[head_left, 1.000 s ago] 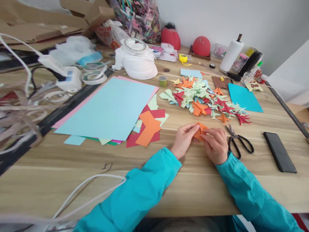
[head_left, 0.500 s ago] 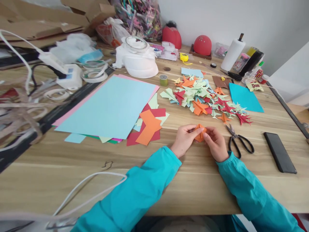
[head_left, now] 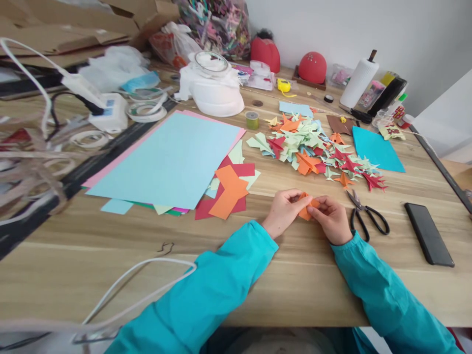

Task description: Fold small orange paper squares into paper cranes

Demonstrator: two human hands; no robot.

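Observation:
A small folded piece of orange paper (head_left: 305, 212) is pinched between my two hands, just above the wooden table. My left hand (head_left: 284, 210) grips its left side with thumb and fingers. On the other side, my right hand (head_left: 331, 218) holds the paper's right edge, thumb in front. Parts of the paper are hidden behind the fingers. Beyond the hands lies a pile of folded paper figures (head_left: 306, 142) in pale green, red, orange and blue. Black-handled scissors (head_left: 368, 214) rest beside my right hand.
Large light blue paper sheets (head_left: 165, 160) lie at left, with orange paper cutouts (head_left: 229, 191) by their corner. A dark phone (head_left: 428, 234) is at the right. A thread spool (head_left: 252, 120), a tape measure (head_left: 283, 85) and a turquoise sheet (head_left: 378, 150) lie farther back. A white cable (head_left: 147, 263) loops at front left.
The orange paper has turned slightly in my fingers, and my right thumb has shifted a little left and lower on it. The camera view has moved slightly.

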